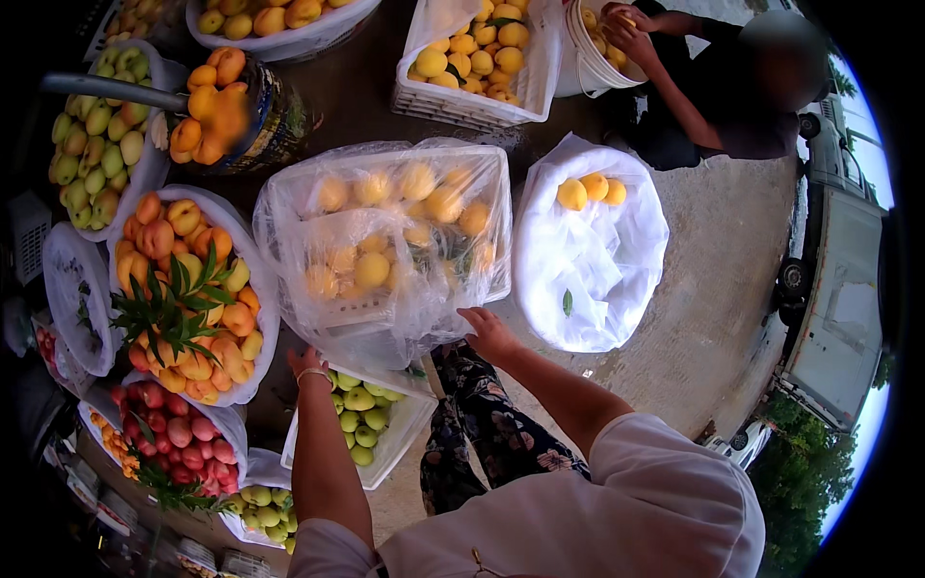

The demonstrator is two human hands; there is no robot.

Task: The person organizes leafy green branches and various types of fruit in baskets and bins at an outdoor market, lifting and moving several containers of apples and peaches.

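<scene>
A white plastic crate [498,162] of yellow peaches [371,270] stands before me, covered by a clear plastic film [405,332] that hangs over its near side. At the film's near left corner is my left hand [307,363], a bracelet on the wrist. My right hand [490,336] reaches the film's near right edge with its fingers stretched out. Whether either hand grips the film cannot be told. Beneath the film, a white crate [394,462] holds green fruit [361,419]. To the right, a cloth-lined basket [531,289] contains three yellow peaches [594,188] and a leaf [567,302].
Lined baskets of orange peaches [224,354], red fruit [184,441] and green fruit [94,159] crowd the left. Behind stand a peach crate [470,108] and a bucket with a handle [274,123]. A person [694,87] handles fruit over a white bucket [574,50]. A truck [835,289] is parked far right.
</scene>
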